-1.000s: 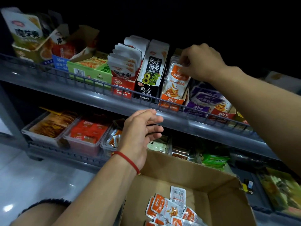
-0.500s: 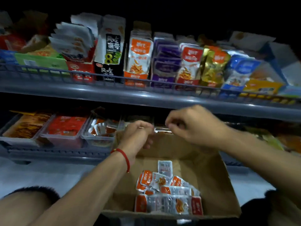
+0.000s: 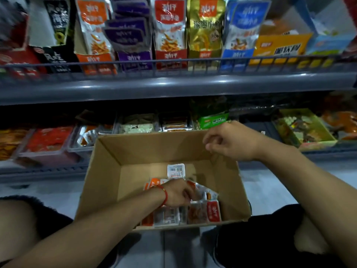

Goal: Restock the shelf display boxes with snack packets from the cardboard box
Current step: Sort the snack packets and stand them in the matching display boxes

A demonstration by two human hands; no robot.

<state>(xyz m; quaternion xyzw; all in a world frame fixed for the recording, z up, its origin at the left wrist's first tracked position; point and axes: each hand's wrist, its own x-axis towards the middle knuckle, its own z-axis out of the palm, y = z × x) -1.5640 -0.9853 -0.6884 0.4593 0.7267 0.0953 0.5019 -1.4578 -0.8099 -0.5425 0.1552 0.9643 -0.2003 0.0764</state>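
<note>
An open cardboard box (image 3: 108, 171) sits on the floor between my knees. Several orange, red and white snack packets (image 3: 213, 210) lie on its bottom. My left hand (image 3: 177, 192), with a red string at the wrist, is down in the box, its fingers curled into the pile around packets. My right hand (image 3: 231, 141) hovers over the box's far right corner, fingers loosely curled and holding nothing. On the upper shelf stands the orange display box (image 3: 96, 61) with matching orange packets upright in it, beside purple, red, gold and blue ones.
A grey shelf rail (image 3: 173, 84) runs across above the box. The lower shelf holds clear trays (image 3: 48, 142) of snacks, a green carton (image 3: 212, 119) and a yellow-green tray (image 3: 305, 128). Pale floor (image 3: 58, 190) lies on both sides of the box.
My right hand left the orange packets on the upper shelf and came down over the box. My left hand dropped from the box's rim into the packets. The view tilted downward.
</note>
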